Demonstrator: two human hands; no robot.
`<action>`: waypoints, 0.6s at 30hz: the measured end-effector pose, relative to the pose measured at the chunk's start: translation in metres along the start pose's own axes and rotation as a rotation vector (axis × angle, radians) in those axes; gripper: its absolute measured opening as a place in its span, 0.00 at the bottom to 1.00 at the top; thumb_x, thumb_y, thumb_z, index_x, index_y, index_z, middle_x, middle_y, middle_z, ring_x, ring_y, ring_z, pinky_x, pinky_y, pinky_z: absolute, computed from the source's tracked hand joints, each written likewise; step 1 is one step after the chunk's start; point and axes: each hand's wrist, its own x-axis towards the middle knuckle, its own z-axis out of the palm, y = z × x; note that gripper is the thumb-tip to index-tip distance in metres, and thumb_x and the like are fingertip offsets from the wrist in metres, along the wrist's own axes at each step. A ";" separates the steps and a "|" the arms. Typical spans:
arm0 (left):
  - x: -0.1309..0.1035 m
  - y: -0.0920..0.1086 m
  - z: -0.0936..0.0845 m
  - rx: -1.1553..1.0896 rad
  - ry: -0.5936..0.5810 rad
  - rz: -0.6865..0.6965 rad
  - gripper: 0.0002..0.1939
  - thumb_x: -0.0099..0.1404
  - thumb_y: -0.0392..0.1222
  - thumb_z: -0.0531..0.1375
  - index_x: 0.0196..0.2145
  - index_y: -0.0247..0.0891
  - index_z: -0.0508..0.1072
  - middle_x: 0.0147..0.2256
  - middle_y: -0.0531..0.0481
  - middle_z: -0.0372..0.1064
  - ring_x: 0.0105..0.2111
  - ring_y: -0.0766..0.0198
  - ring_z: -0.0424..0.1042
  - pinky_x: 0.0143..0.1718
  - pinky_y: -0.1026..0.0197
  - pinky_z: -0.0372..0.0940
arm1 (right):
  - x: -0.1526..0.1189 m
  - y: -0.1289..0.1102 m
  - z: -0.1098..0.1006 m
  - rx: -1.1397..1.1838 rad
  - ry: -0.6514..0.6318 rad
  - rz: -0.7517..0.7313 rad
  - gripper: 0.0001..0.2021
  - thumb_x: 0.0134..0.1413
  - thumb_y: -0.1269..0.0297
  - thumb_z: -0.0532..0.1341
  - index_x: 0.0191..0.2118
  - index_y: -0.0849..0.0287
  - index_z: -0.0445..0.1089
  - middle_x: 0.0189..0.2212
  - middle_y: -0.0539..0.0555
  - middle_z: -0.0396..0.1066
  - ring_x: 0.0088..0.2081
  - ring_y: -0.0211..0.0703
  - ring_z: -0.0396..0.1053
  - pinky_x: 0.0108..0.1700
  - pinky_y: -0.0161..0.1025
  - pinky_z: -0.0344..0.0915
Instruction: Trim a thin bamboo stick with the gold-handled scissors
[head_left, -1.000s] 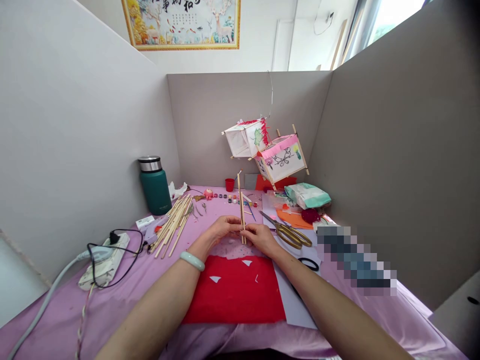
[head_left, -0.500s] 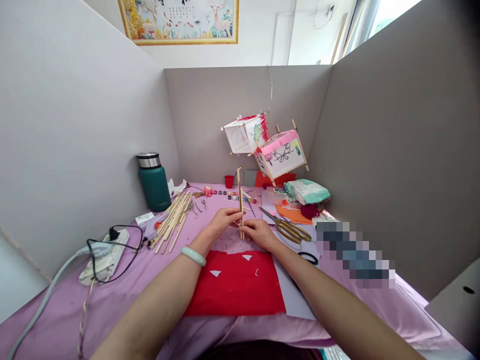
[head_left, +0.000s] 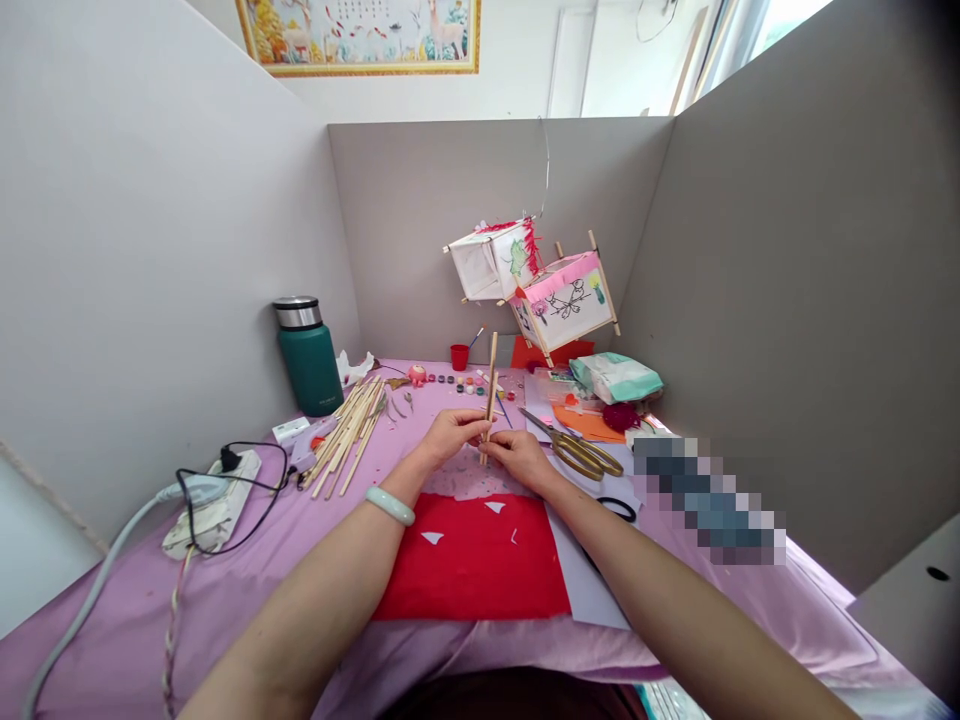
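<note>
Thin wooden sticks (head_left: pixel 492 385) stand nearly upright between my hands, above the far edge of a red sheet (head_left: pixel 480 570). My left hand (head_left: pixel 456 436), with a pale bangle on its wrist, is closed on the sticks at about mid-height. Just below and to the right, my right hand (head_left: pixel 517 458) pinches their lower part. White paper scraps (head_left: pixel 432 538) lie on the red sheet. Whether anything else is between the fingertips is too small to tell.
A pile of sticks (head_left: pixel 349 435) and a green bottle (head_left: pixel 309 358) are at left, near a power strip (head_left: pixel 217 515). Gold scissors (head_left: pixel 581 455) lie at right. Two paper lanterns (head_left: pixel 568 300) hang at the back, behind a red cup (head_left: pixel 460 357) and small paint pots (head_left: pixel 469 389).
The held sticks now lean slightly to the right at the top. Both hands remain closed on them. The whole view has shifted a little.
</note>
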 end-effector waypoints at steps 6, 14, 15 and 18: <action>0.002 -0.003 -0.003 -0.012 -0.015 -0.035 0.16 0.50 0.44 0.63 0.35 0.31 0.76 0.24 0.52 0.69 0.23 0.70 0.65 0.28 0.65 0.63 | -0.002 -0.002 0.000 0.008 -0.032 0.025 0.17 0.54 0.56 0.54 0.27 0.62 0.73 0.16 0.49 0.65 0.18 0.33 0.59 0.22 0.30 0.53; 0.001 -0.003 -0.003 -0.011 -0.020 -0.055 0.16 0.54 0.44 0.60 0.38 0.32 0.75 0.25 0.50 0.70 0.26 0.68 0.66 0.28 0.65 0.63 | -0.002 0.000 0.000 -0.046 -0.034 -0.037 0.15 0.54 0.59 0.54 0.25 0.62 0.71 0.17 0.49 0.66 0.20 0.34 0.63 0.24 0.30 0.54; 0.000 -0.003 -0.003 -0.012 -0.029 -0.055 0.17 0.54 0.45 0.60 0.39 0.32 0.75 0.26 0.50 0.70 0.26 0.68 0.66 0.28 0.65 0.63 | -0.002 0.000 0.000 -0.051 -0.035 -0.035 0.15 0.54 0.59 0.54 0.25 0.62 0.71 0.17 0.49 0.66 0.20 0.35 0.63 0.25 0.31 0.54; 0.001 -0.005 -0.003 -0.013 -0.055 -0.051 0.19 0.56 0.46 0.59 0.43 0.33 0.74 0.27 0.49 0.70 0.26 0.68 0.66 0.28 0.65 0.63 | -0.002 -0.003 -0.001 -0.063 -0.032 -0.034 0.15 0.55 0.59 0.54 0.26 0.62 0.72 0.17 0.49 0.67 0.21 0.35 0.62 0.25 0.31 0.54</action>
